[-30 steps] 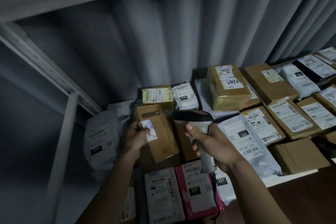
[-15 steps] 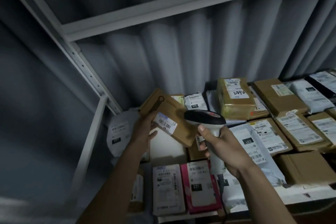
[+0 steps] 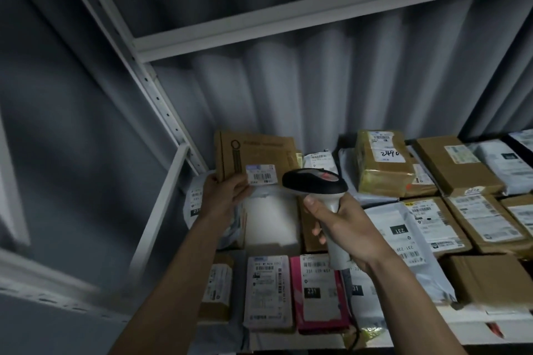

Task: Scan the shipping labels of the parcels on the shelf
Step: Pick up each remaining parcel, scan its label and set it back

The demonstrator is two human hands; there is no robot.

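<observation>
Both hands grip: left [image 3: 227, 196] box [image 3: 256, 155] upright, right [image 3: 346, 228] scanner [image 3: 314, 181] aimed left.

wall: grey corrugated panel [image 3: 288, 89] | rack: white perforated upright [image 3: 161, 101], crossbeam [image 3: 317, 13] | light: dim

Parcel storeroom — metal shelving [image 3: 161, 101], labelled parcels [image 3: 458, 164] packed together.

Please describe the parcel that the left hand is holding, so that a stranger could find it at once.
Look at the shelf's left end, beside the white upright. The left hand holds up a flat brown cardboard box there. Unlike its neighbours, it stands raised and carries one small barcode label.
</observation>
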